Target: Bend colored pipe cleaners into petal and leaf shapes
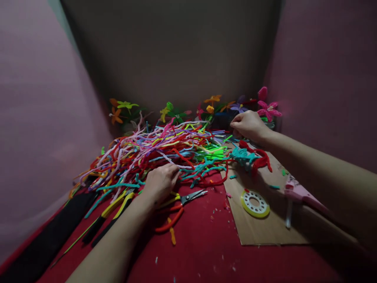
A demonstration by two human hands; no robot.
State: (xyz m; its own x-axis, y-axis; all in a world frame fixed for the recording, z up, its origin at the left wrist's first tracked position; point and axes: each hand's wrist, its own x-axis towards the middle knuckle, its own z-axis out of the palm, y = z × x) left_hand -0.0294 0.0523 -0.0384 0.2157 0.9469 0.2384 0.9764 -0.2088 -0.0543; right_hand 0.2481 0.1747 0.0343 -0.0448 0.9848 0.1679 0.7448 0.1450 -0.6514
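Note:
My left hand [161,179] is curled closed at the near edge of a big pile of coloured pipe cleaners [165,141]. What its fingers hold, if anything, is hidden. Right beside that hand lie scissors [188,197] with orange and yellow handles, blades apart. My right hand [249,125] is raised at the pile's far right end, thumb and fingers pinched together; I cannot make out anything between them. Below it, a twisted bundle of teal pipe cleaners [244,156] and a red fuzzy piece [260,159] rest on a brown board [265,230].
Pliers [116,210] with yellow and black handles lie left of my left forearm. On the board are a yellow-rimmed tape roll [255,203] and a pink glue gun [303,194]. Pipe-cleaner flowers [268,110] stand along the back. A red cloth [206,243] covers the table.

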